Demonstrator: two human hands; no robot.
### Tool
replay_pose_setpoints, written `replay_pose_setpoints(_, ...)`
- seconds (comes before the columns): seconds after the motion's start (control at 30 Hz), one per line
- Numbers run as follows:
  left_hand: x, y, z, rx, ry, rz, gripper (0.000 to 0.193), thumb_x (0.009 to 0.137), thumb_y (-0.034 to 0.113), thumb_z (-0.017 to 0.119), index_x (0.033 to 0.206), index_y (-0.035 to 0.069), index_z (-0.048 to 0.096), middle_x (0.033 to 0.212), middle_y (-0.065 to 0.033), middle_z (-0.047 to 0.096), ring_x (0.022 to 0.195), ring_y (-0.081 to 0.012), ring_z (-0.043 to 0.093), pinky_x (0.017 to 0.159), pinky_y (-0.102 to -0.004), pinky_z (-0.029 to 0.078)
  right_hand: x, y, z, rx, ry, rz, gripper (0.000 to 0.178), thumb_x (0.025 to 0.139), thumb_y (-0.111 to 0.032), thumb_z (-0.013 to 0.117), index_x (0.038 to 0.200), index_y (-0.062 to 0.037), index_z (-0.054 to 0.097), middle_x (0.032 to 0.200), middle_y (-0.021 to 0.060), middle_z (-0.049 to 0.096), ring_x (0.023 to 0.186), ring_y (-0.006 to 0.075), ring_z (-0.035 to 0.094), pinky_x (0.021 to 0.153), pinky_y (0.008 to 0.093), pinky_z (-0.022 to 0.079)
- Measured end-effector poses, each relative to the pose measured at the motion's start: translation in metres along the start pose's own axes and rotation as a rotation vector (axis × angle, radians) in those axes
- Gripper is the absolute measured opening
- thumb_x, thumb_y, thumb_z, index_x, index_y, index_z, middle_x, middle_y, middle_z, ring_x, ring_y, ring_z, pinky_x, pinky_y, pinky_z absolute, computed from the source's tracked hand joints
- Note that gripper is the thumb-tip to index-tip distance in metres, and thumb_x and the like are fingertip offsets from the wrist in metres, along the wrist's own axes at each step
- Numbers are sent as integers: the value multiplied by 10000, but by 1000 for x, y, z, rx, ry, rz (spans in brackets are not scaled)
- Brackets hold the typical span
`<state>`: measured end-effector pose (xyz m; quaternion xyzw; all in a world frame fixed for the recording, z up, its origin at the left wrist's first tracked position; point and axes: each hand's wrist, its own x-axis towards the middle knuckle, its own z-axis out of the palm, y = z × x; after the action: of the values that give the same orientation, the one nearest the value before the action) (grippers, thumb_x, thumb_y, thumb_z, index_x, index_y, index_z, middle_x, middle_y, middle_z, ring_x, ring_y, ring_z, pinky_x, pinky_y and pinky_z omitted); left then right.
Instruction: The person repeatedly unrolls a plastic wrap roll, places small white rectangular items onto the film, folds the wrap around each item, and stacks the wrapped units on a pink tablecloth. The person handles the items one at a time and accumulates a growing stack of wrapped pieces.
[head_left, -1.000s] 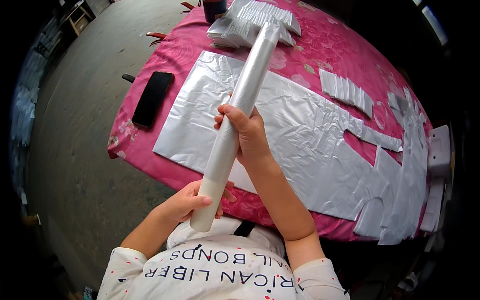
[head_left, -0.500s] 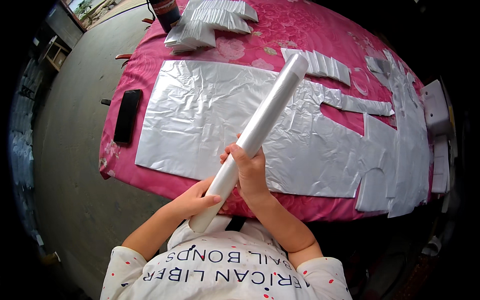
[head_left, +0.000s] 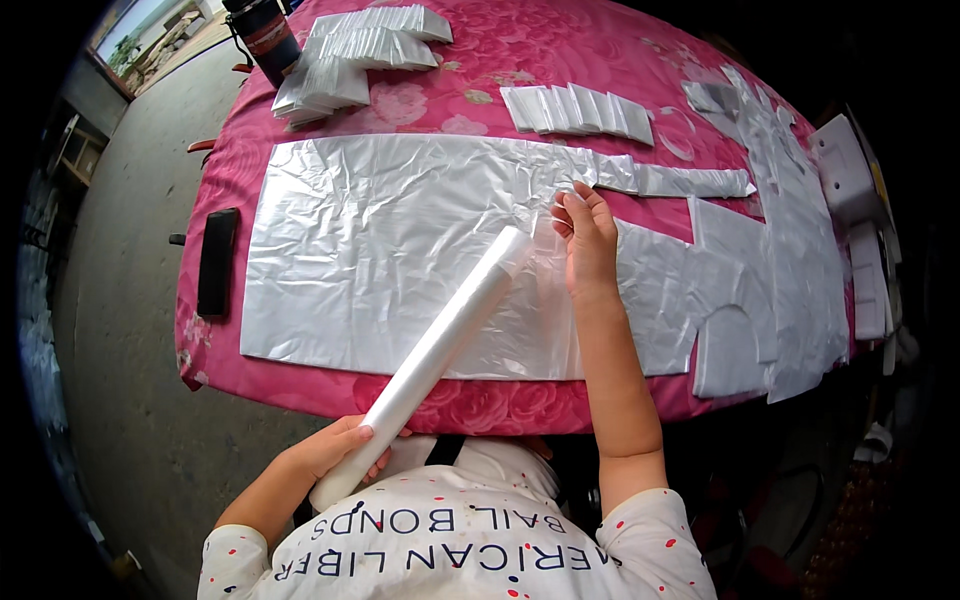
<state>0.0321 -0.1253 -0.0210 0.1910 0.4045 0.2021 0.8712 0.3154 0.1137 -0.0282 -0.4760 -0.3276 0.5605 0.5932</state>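
Item 1: roll of clear plastic film (head_left: 430, 355), long white tube, held slanted over near edge of counter (head_left: 470, 405); lower end at person's chest, upper end above the silver sheet.
L hand (head_left: 335, 448): grip clenched round lower end of roll.
R hand (head_left: 585, 235): fingers pinched on loose edge of clear film (head_left: 545, 300) drawn off roll's upper end; film hangs betw. hand and roll, over the sheet.
Item 2: silver foil sheet (head_left: 380, 250), large, crinkled, flat on counter; R part cut into irregular shapes w/ a narrow strip (head_left: 690, 182) pointing right.
Item 3: counter cover, pink floral cloth (head_left: 600, 60).
Item 4: row of small folded silver packets (head_left: 578, 108), far centre, overlapping.
Item 5: bigger stacks of folded silver pieces (head_left: 345, 55), far left.
Item 6: dark bottle w/ red band (head_left: 262, 28), far-left corner, just beside the stacks.
Item 7: black phone (head_left: 217, 262), face down, left edge of counter, near the sheet but apart from it.
Item 8: white boxes (head_left: 845, 170), right rim.
Floor: grey concrete (head_left: 120, 350), left.
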Motion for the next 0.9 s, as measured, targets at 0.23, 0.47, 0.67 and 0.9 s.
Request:
replay_pose_setpoints(0.23,-5,-13,-10,38,17,-37,630,777,466,654,1197,22,497,730,-25,542,641,-102,534,601,-242,456,-4,-5,-11,-342,-341,223,199,878,-209,553,971,-43,613,819,5,618,585,25,519,550,177,404)
replay_pose_setpoints(0.47,-5,-9,-6,60,59,-57,636,762,462,675,1189,26,497,746,-24,551,649,-99,537,611,-242,459,-16,-15,0,-557,-661,381,197,835,-235,634,865,-40,632,718,-16,586,555,40,468,505,185,383)
replay_pose_setpoints(0.67,-8,-4,-9,39,-12,-39,646,751,468,689,1183,29,493,818,-39,575,680,-102,548,634,-241,461,-13,-8,-8,-568,-563,228,110,832,-136,637,812,-28,631,652,-24,555,557,37,468,503,191,384)
replay_pose_setpoints(0.9,-33,-6,-26,78,6,-233,630,739,351,723,1212,10,482,910,-63,601,740,-121,561,696,-261,468,70,-38,-103,-636,-95,-101,116,851,-130,610,812,-21,619,647,-35,541,549,32,463,499,186,395)
